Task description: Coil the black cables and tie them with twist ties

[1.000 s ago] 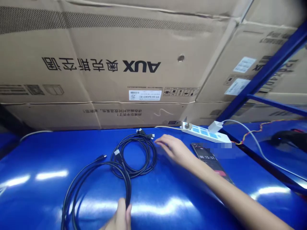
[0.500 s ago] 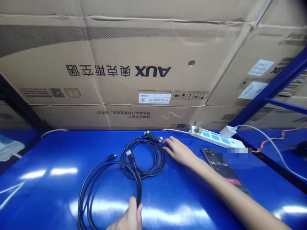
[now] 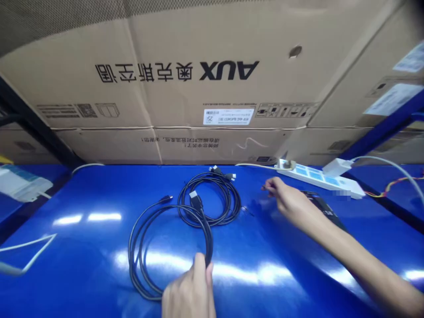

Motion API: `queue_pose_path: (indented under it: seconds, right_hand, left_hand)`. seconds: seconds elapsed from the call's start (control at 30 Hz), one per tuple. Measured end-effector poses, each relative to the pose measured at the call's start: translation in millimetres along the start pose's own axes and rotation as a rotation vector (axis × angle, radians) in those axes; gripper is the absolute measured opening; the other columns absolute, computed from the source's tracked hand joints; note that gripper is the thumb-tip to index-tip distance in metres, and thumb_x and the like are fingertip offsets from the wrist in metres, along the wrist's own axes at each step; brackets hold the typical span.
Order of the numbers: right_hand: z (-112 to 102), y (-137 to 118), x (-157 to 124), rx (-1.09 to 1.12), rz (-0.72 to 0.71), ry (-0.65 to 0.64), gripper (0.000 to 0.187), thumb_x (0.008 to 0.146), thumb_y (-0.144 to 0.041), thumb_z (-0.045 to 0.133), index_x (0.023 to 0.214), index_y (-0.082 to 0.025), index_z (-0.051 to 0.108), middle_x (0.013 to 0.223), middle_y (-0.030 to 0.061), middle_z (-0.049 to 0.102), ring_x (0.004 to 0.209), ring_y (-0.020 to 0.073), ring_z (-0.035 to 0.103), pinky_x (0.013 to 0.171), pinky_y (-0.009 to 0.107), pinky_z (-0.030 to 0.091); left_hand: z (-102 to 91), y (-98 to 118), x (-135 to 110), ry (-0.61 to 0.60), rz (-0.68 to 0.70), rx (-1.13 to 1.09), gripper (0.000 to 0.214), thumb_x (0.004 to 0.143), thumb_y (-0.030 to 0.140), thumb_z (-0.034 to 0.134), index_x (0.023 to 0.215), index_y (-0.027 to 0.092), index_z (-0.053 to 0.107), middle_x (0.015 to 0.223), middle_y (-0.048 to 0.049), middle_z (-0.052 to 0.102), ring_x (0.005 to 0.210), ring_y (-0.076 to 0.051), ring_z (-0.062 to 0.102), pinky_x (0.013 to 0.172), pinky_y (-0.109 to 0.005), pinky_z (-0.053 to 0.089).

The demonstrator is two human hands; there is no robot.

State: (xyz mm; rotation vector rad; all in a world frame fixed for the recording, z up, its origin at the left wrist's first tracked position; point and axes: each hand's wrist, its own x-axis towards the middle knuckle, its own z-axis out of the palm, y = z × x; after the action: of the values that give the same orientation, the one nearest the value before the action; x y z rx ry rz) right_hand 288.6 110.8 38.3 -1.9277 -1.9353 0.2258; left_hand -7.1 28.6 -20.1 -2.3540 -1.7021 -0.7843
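My left hand [image 3: 190,287] is closed around one side of a coiled black USB cable [image 3: 135,247], low in the view. The coil's USB plug [image 3: 196,201] points up, and a smaller plug [image 3: 165,199] sticks out at its upper left. Behind it lies a second coiled black cable [image 3: 236,203], its plugs [image 3: 228,176] at the top, partly overlapped by the held coil. To the right of that coil, my right hand [image 3: 280,194] is above the table with fingers curled and pinched together; whatever they hold, if anything, is too small to make out.
A blue tabletop [image 3: 99,260] reaches back to a large cardboard box [image 3: 179,97]. A white power strip [image 3: 318,176] with a charger [image 3: 338,168] stands at back right, beside a phone [image 3: 323,207] partly behind my right arm. A thin small piece [image 3: 247,210] lies by the rear coil.
My right hand has drawn away from the rear coil to the right, and its fingers have curled together. My left hand still holds its cable. The whole view has shifted.
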Motion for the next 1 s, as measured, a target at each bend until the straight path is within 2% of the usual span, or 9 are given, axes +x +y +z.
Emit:
queue_pose_path:
  seconds: [0.07,0.13,0.2,0.33,0.5,0.57,0.67,0.83,1.0]
  right_hand:
    - [0,-26,-20,0.195,-0.014,-0.093,0.032,0.108,-0.035,0.023,0.102,-0.022,0.052,0.092,0.0113,0.072,0.076,0.0222,0.07,0.068,0.036,0.058]
    - [8,-59,-34,0.769,0.074,-0.402,0.033,0.103,-0.052,0.043,0.1,-0.022,0.054,0.086,0.0075,0.072,0.073,0.0213,0.07,0.061,0.033,0.057]
    - [22,-88,-38,1.106,0.192,-0.617,0.038,0.094,-0.058,0.06,0.093,-0.02,0.057,0.08,0.0041,0.071,0.072,0.0184,0.07,0.068,0.032,0.058]
    - [47,-117,-29,1.339,0.386,-0.759,0.04,0.078,-0.047,0.083,0.093,-0.015,0.065,0.075,0.0004,0.07,0.063,0.0105,0.064,0.067,0.024,0.054]
    - [57,-117,-24,1.427,0.462,-0.915,0.033,0.078,-0.04,0.084,0.088,-0.014,0.067,0.075,-0.0014,0.066,0.062,0.0066,0.058,0.064,0.018,0.048]
    - [58,-114,-27,1.403,0.394,-0.885,0.036,0.082,-0.043,0.08,0.099,-0.015,0.064,0.076,-0.0028,0.064,0.064,0.0079,0.058,0.063,0.019,0.048]
    - [54,-105,-31,1.203,0.184,-0.756,0.039,0.091,-0.044,0.07,0.117,-0.021,0.053,0.079,-0.0032,0.067,0.07,0.013,0.063,0.069,0.025,0.051]
    - [49,-94,-36,0.669,-0.118,-0.576,0.007,0.097,-0.029,0.056,0.102,-0.023,0.058,0.086,0.0021,0.073,0.076,0.0195,0.07,0.071,0.031,0.055]
    - [60,-93,-38,0.468,-0.332,-0.418,0.022,0.104,-0.024,0.04,0.114,-0.022,0.06,0.109,0.0109,0.073,0.098,0.0265,0.07,0.084,0.04,0.056]
  left_hand:
    - [-3.0,-1,0,-0.06,0.046,0.004,0.036,0.104,0.02,0.032,0.091,0.02,0.065,0.046,0.002,0.059,0.036,-0.019,0.062,0.038,-0.027,0.039]
    - [-5.3,-2,1,-0.082,0.055,0.003,0.037,0.105,0.021,0.03,0.093,0.019,0.065,0.047,0.0018,0.06,0.038,-0.019,0.063,0.04,-0.028,0.041]
    - [-6.6,-2,1,-0.061,0.055,-0.004,0.037,0.106,0.023,0.029,0.098,0.017,0.065,0.05,0.0016,0.061,0.04,-0.019,0.064,0.042,-0.028,0.043]
    - [-7.0,-1,3,-0.031,0.079,-0.031,0.033,0.106,0.023,0.031,0.1,0.016,0.062,0.053,0.0024,0.062,0.041,-0.017,0.064,0.044,-0.028,0.043]
    - [-7.8,0,5,-0.066,0.028,-0.053,0.033,0.106,0.022,0.028,0.097,0.019,0.059,0.055,0.0013,0.065,0.043,-0.016,0.065,0.045,-0.027,0.042]
    - [-8.8,-2,5,-0.092,0.033,-0.076,0.031,0.106,0.023,0.029,0.099,0.02,0.059,0.054,0.0021,0.065,0.042,-0.016,0.065,0.044,-0.027,0.042]
    - [-11.1,-4,5,-0.102,0.073,-0.123,0.026,0.106,0.023,0.031,0.104,0.02,0.058,0.056,0.0036,0.065,0.042,-0.015,0.065,0.044,-0.027,0.041]
    - [-15.1,-2,6,-0.132,0.032,-0.129,0.027,0.106,0.022,0.031,0.105,0.02,0.058,0.057,0.0031,0.065,0.044,-0.017,0.066,0.046,-0.029,0.042]
    - [-14.8,-1,6,-0.145,0.0,-0.15,0.03,0.106,0.024,0.03,0.104,0.02,0.06,0.06,0.0018,0.068,0.047,-0.018,0.068,0.046,-0.03,0.042]
